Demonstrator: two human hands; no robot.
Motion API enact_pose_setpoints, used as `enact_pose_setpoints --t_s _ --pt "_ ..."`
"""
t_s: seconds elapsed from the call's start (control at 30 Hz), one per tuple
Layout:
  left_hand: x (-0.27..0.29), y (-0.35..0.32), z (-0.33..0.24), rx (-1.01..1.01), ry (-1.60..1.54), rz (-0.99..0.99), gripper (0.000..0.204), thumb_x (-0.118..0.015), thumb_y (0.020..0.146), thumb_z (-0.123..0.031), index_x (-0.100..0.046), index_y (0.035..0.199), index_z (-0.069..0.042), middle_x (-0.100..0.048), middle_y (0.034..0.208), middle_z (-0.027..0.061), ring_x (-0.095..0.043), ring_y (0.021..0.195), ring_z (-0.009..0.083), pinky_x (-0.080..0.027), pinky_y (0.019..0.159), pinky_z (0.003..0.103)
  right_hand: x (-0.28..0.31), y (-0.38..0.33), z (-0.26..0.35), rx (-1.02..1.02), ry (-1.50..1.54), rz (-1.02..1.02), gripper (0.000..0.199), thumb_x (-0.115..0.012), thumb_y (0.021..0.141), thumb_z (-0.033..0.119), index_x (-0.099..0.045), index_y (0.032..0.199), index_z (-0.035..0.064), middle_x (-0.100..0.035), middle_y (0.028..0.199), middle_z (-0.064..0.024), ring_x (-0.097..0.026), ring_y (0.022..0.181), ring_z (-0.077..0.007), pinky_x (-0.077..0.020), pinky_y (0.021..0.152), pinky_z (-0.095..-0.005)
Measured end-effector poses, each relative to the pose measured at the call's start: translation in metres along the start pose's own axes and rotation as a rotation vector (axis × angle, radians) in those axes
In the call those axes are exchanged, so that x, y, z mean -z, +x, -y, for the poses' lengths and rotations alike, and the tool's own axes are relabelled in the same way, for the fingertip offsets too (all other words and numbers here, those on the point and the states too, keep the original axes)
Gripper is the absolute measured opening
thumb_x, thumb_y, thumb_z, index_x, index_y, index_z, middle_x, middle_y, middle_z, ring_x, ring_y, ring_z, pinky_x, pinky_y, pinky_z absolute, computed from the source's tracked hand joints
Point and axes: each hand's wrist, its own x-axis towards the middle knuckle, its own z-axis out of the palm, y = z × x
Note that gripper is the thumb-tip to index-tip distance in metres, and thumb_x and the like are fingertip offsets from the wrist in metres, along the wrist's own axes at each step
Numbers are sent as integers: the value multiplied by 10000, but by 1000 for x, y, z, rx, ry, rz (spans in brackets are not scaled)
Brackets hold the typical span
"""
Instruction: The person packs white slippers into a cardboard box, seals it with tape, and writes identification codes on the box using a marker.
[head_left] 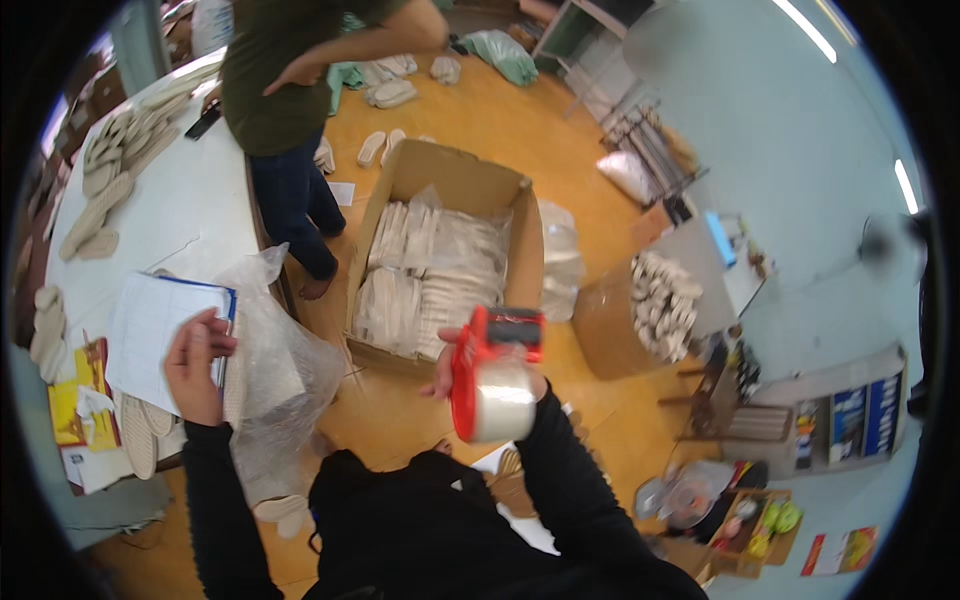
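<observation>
Near the centre, toward 6 o'clock, you hold a red tape dispenser in your right hand, its fingers closed about the device and partly hidden behind it; the wide roll of pale tape faces you. Your left hand, between 8 and 9 o'clock, has its fingers loosely bent and slightly parted, with nothing visible in them; it overlaps the edge of a blue clipboard bearing white paper, and whether they touch cannot be told. The clipboard lies on the white bench at 9 o'clock, just beside crumpled clear plastic. At 12 o'clock from the dispenser stands an open cardboard carton, packed with pale slippers in clear plastic. A co-worker stands between 10 and 11 o'clock, beside the bench.
</observation>
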Motion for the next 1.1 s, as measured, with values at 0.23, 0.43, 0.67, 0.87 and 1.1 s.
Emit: enact_pose_setpoints --t_s 0.23,0.43,0.67,0.87,1.1 --pt "-224 -127 42 488 315 943 386 -638 925 -301 -643 1145 16 -699 948 91 -666 752 165 -538 686 301 104 -158 -24 -69 -107 -589 448 -676 905 232 -467 1235 14 -623 904 -44 -639 738 -134 -555 704 -320" --pt "-288 -151 81 256 734 1249 468 -700 861 -340 -638 1169 7 -698 960 149 -666 766 218 -537 731 334 162 -237 -40 232 372 -1161 367 -554 983 389 -588 1092 41 -627 817 -51 -609 703 -140 -541 671 -306" --pt "-389 -118 169 -6 940 1359 429 -666 865 -334 -634 1116 13 -660 1026 195 -635 947 348 -497 861 421 235 -280 -41 216 273 -1167 335 -594 969 184 -489 1232 4 -661 935 -115 -667 794 -199 -560 735 -345" --pt "-492 -146 262 -3 785 1224 468 -649 875 -341 -595 1171 17 -636 1098 237 -606 1021 408 -486 874 459 334 -267 -81 -270 -224 -1521 480 -685 895 272 -563 1260 -15 -694 963 -170 -692 813 -214 -551 734 -352" --pt "-489 -174 274 206 1347 1372 319 -595 894 -182 -611 1119 44 -662 1004 242 -645 896 408 -519 787 481 420 -260 -94 -486 -72 -1132 385 -696 865 377 -723 1064 48 -726 863 -131 -690 699 -209 -542 706 -319"
